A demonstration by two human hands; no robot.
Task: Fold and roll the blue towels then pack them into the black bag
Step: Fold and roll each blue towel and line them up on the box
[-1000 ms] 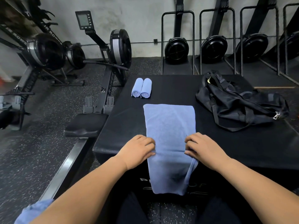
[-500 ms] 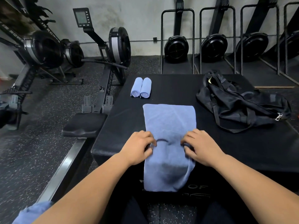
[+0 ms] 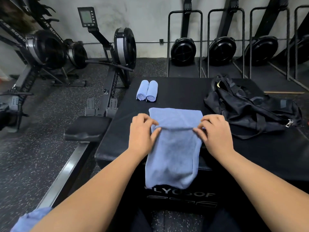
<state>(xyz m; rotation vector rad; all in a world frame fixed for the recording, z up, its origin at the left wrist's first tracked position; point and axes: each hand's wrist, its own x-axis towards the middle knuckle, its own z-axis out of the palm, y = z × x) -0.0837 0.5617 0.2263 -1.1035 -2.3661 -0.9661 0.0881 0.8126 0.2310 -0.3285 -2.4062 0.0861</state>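
Done with two rolls (image 3: 147,91), side by side at far left of desk (image 3: 184,91). Pinching a fold of third towel (image 3: 173,151) mid-desk with left grip (image 3: 143,133) and right grip (image 3: 216,133), near end overhanging. Yet to roll it and pack bag (image 3: 250,113) at right.

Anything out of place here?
Nothing damaged. The blue towel hangs over the near edge of the black box while left hand and right hand pinch it; another blue cloth sits off the box, lower left.
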